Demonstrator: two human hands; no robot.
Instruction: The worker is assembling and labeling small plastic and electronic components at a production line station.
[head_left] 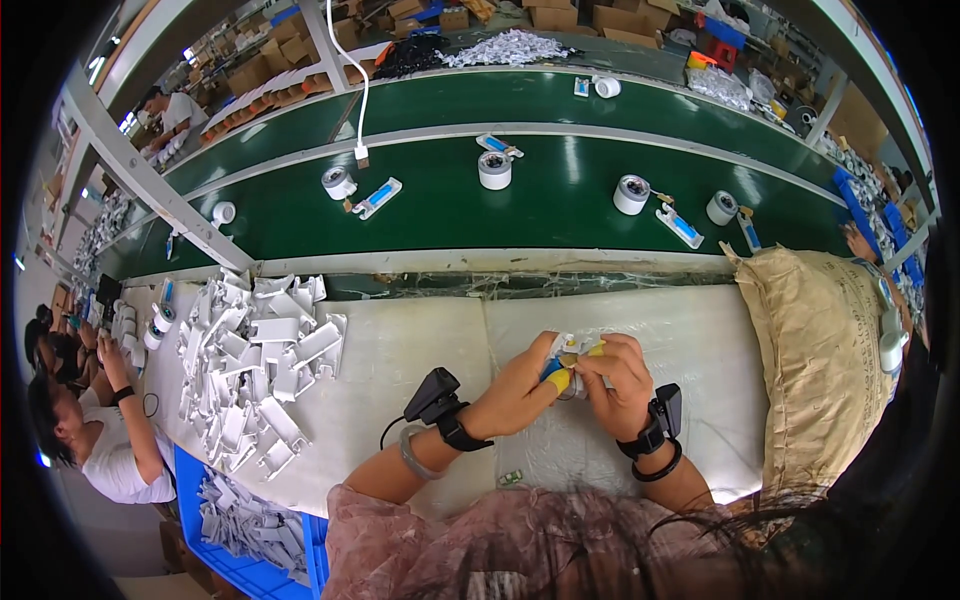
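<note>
Above the white table (400, 350), left hand (520, 385) and right hand (615, 385) pinch a small packet (567, 350).

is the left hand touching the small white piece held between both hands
Touching: the head view shows the left hand gripping the small white piece alongside the right hand.

Glossy green conveyor belt (560, 200), matt white plastic parts (255, 370), rough burlap sack (815, 360)

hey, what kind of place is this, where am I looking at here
Most likely a factory assembly line. A long green conveyor belt carries white tape rolls, a heap of white plastic parts lies on the white-covered workbench, and both hands, left hand and right hand, work a small yellow-and-white part.
</note>
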